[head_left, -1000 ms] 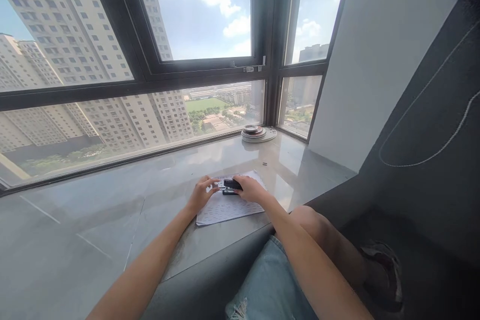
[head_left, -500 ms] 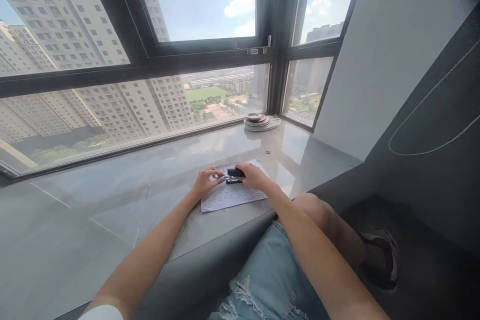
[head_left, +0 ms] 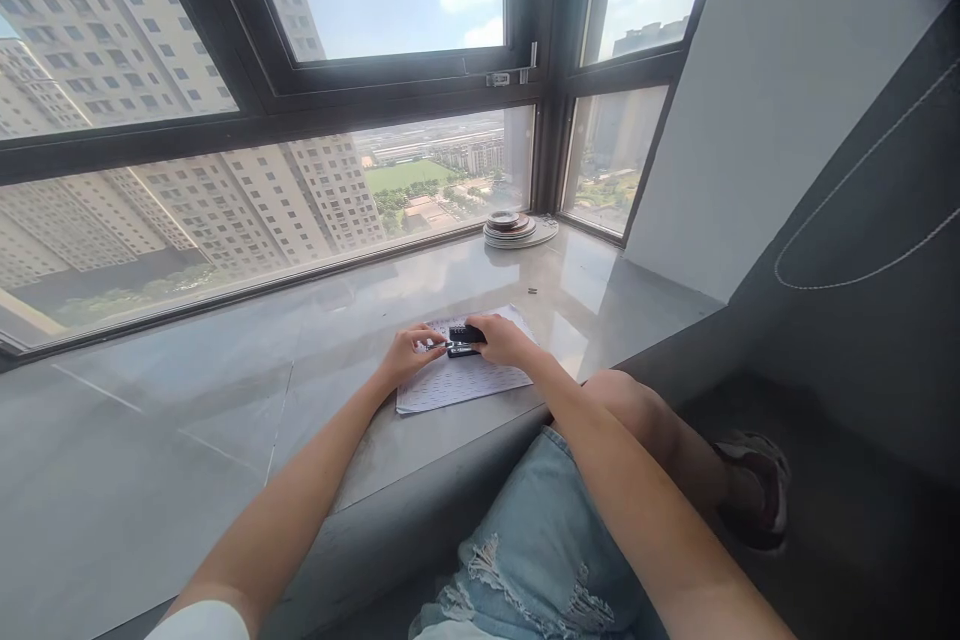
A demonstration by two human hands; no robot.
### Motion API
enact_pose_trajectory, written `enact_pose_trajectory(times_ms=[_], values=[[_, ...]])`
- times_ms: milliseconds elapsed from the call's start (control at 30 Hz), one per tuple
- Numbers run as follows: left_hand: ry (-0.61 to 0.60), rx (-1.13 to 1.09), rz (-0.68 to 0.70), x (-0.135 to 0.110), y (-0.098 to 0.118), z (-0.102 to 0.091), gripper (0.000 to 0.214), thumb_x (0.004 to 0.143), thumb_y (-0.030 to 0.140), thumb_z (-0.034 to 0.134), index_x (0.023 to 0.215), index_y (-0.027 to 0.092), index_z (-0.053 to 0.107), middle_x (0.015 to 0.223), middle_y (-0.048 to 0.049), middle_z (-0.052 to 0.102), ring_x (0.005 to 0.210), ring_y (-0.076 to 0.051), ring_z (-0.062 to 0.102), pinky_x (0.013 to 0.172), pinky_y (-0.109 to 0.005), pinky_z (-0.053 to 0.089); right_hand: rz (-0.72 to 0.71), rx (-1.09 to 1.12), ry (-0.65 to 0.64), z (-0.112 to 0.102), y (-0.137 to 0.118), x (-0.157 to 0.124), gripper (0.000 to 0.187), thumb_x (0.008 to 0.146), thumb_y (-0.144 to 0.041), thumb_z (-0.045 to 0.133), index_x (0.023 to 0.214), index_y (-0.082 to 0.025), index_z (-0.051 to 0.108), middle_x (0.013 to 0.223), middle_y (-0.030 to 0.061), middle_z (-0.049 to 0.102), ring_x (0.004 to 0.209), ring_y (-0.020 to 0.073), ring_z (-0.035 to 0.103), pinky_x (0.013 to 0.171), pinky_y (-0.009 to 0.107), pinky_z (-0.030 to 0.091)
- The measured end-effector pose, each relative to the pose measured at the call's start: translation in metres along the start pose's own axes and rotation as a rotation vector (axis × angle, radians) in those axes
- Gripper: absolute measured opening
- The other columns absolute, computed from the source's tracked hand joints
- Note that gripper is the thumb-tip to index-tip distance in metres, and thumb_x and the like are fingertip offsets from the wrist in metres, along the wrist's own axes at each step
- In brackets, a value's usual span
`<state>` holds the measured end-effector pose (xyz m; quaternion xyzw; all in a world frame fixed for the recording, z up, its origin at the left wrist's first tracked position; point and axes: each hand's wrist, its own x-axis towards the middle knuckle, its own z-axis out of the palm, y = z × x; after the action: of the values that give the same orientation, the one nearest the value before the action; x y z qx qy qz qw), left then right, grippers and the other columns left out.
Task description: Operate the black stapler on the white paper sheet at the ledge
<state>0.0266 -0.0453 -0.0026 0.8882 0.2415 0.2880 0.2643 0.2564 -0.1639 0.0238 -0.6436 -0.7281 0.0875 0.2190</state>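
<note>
A black stapler [head_left: 463, 334] lies over printed sheets of paper [head_left: 469, 382] on the window sill. Its top is lifted from the base, and bright metal shows between the two halves. Wrapped round its right end is my right hand [head_left: 504, 338], closed on it. My left hand [head_left: 411, 356] is at the stapler's left end, thumb and forefinger pinched by the metal part. What sits between those fingertips is too small to make out.
Two small dark strips [head_left: 532, 291] lie beyond the paper on the glossy sill [head_left: 330, 340]. A stack of plates [head_left: 511, 238] stands in the window corner. My bent knee [head_left: 619, 395] is close to the sill's front edge. A beaded cord [head_left: 847, 270] hangs at right.
The view has shifted slightly, so everything sits a little higher and further left. Both hands stay at the stapler, with the left fingertips moved only slightly, if at all.
</note>
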Motion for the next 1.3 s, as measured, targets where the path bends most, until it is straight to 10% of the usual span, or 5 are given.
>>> enact_pose_trajectory(times_ms=[1067, 1300], values=[[0.024, -0.023, -0.065, 0.001, 0.008, -0.005, 0.027, 0.088, 0.039, 0.067, 0.107, 0.024, 0.080, 0.091, -0.0035, 0.072, 0.074, -0.016, 0.057, 0.064, -0.027, 0.041, -0.043, 0.133, 0.072, 0.003, 0.005, -0.001, 0.026, 0.085, -0.024, 0.070, 0.111, -0.024, 0.066, 0.101, 0.0051, 0.073, 0.094, 0.0221, 0.064, 0.071, 0.025, 0.038], [0.159, -0.176, -0.295, -0.001, 0.003, -0.004, 0.033, 0.093, 0.038, 0.048, 0.099, 0.018, 0.074, 0.047, 0.0070, 0.037, 0.046, -0.013, 0.038, 0.051, -0.026, 0.030, 0.027, 0.332, 0.160, 0.000, 0.006, 0.003, 0.039, 0.096, -0.060, 0.058, 0.095, -0.023, 0.068, 0.089, 0.0011, 0.071, 0.081, 0.0163, 0.061, 0.069, 0.025, 0.037]])
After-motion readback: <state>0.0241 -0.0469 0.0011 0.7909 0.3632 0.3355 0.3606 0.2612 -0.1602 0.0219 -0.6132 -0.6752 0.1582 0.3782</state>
